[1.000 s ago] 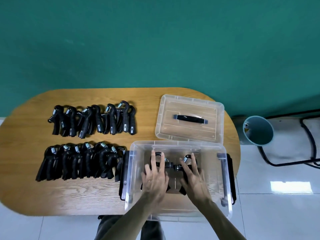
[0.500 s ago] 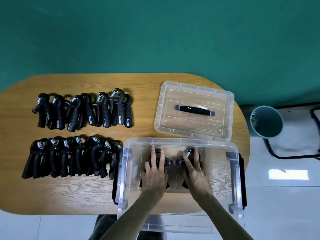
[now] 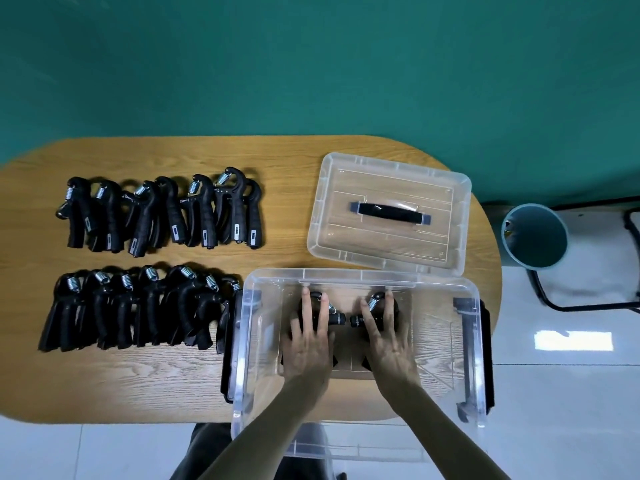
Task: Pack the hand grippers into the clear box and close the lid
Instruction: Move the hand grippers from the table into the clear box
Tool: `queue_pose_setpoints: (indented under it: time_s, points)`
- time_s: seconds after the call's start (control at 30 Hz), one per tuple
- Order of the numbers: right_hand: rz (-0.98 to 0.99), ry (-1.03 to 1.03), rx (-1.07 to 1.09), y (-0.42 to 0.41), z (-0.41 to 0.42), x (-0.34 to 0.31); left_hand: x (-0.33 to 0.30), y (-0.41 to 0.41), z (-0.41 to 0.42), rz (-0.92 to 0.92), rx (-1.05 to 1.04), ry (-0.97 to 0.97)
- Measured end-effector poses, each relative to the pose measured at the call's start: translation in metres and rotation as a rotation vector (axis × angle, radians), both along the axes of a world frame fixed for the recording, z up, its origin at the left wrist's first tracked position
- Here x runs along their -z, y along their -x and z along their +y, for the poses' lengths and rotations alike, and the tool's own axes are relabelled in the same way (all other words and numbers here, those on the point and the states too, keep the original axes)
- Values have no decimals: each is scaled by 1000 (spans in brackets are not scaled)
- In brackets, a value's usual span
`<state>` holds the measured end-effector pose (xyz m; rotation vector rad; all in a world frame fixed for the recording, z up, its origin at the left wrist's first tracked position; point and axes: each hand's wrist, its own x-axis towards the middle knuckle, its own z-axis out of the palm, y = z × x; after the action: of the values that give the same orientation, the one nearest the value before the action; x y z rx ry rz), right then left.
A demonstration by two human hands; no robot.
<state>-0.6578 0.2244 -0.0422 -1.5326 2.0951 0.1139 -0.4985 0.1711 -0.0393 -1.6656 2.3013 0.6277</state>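
The clear box (image 3: 360, 277) stands open at the table's near right edge. Inside it my left hand (image 3: 308, 344) lies flat, fingers straight, on one black hand gripper (image 3: 336, 319). My right hand (image 3: 388, 341) lies the same way on a second hand gripper (image 3: 356, 320) beside it. Both grippers rest on the box floor, mostly hidden under my hands. The clear lid (image 3: 389, 211) with a black handle lies upside up on the table behind the box. Two rows of black hand grippers lie left of the box, a far row (image 3: 162, 211) and a near row (image 3: 138, 308).
The oval wooden table (image 3: 138, 386) ends just right of the box. A grey-blue bin (image 3: 535, 235) stands on the floor to the right, beside a black metal frame (image 3: 588, 306). A green wall is behind the table.
The view shifted slightly, so the table sits lower and further right. My hands stay flat on the two grippers in the box, hardly moved.
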Motion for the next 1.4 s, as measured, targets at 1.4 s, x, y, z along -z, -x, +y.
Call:
queue_pose_setpoints:
  time_s: [1.4]
  points:
    - [190, 235, -431, -284, -125, -216, -191, -310, -81, -33, -20, 109]
